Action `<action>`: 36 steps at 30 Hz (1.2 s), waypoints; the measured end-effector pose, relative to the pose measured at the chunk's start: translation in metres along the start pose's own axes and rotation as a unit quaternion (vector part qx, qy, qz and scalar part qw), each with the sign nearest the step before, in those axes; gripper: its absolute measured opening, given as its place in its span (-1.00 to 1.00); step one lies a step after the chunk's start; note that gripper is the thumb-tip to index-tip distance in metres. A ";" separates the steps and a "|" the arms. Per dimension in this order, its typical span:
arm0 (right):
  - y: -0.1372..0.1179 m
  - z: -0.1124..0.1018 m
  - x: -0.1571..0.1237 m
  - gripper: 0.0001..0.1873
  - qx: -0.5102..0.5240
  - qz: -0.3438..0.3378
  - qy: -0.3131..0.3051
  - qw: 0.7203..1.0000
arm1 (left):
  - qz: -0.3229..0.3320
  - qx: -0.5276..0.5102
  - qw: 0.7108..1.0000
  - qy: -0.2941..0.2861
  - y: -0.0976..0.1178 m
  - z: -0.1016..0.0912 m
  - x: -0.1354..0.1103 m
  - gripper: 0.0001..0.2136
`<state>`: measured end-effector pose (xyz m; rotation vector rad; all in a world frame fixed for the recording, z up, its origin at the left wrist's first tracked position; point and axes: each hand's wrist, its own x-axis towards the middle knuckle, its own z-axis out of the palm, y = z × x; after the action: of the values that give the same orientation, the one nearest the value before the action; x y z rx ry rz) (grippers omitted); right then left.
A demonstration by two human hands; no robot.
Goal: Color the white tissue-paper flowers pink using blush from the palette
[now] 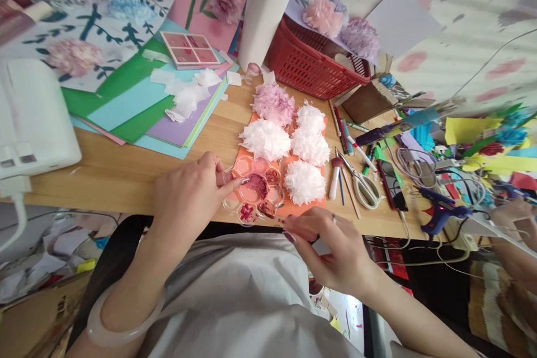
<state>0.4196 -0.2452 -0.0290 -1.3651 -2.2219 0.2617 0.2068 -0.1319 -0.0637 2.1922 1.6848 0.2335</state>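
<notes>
A clear flower-shaped paint palette (251,189) lies at the table's front edge, with dark red and pink colour in several of its wells. My left hand (188,193) pinches its left rim, the thumb reaching over the middle well. My right hand (331,240) is closed around a thin stick-like tool (277,218), whose tip is at a lower well of dark red; most of the tool is hidden by the fingers. Behind the palette, an orange sheet (289,210) carries several fluffy white paper flowers (305,182) and a pink paper flower (273,103).
To the right lie a makeup brush (335,178), scissors (366,189), a phone (391,183) and a blue glue gun (442,210) among cables. A red basket (314,67) and a white paper roll (263,17) stand behind. Another person's hand (514,215) is at far right.
</notes>
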 end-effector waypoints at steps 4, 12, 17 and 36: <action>0.004 0.014 -0.007 -0.98 0.131 0.192 -0.035 0.972 | -0.004 -0.004 1.000 -0.004 0.000 0.000 -0.001 -0.64; 0.011 0.014 0.003 -0.78 0.211 0.306 -0.116 0.921 | 0.006 -0.005 1.000 0.011 -0.001 0.001 0.000 -0.67; 0.012 0.009 0.021 -0.68 0.131 0.332 -0.144 0.923 | 0.009 -0.005 1.000 0.012 -0.004 0.004 0.000 -0.66; 0.016 -0.009 0.042 -0.72 0.174 0.270 -0.097 0.942 | -0.031 -0.033 0.999 -0.022 -0.003 0.001 0.004 -0.62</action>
<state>0.4219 -0.2013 -0.0143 -1.7697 -1.7772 0.9702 0.2052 -0.1279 -0.0667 2.0786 1.6948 0.2190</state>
